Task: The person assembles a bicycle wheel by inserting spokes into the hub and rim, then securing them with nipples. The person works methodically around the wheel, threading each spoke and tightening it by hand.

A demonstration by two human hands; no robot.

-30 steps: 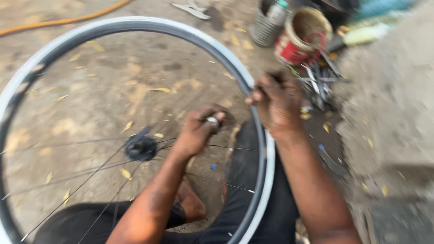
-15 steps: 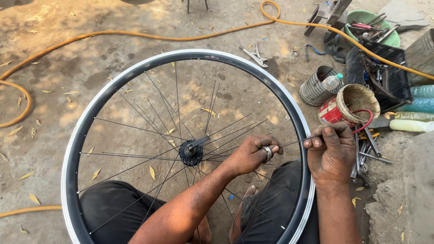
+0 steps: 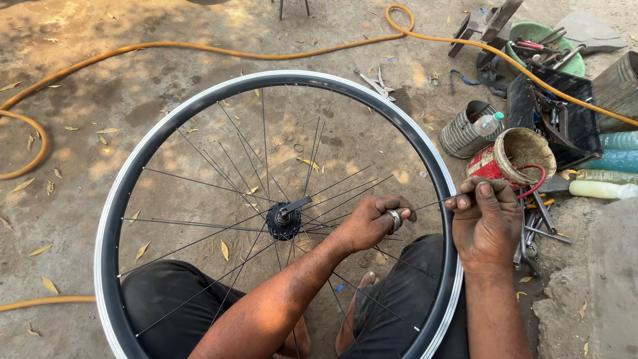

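Seated over a bicycle wheel (image 3: 126, 199), the left hand (image 3: 372, 223) curls around a spoke (image 3: 425, 203); the right hand (image 3: 488, 223) apparently pinches its end at the rim.

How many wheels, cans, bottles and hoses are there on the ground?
Bicycle wheel: 1, which both the left hand and the right hand touch.
Round tins: 2, a ribbed grey tin and a red tin.
Plastic bottles: 4, a small one in the grey tin and three lying at the right.
Orange hose: 1.
Total: 8.
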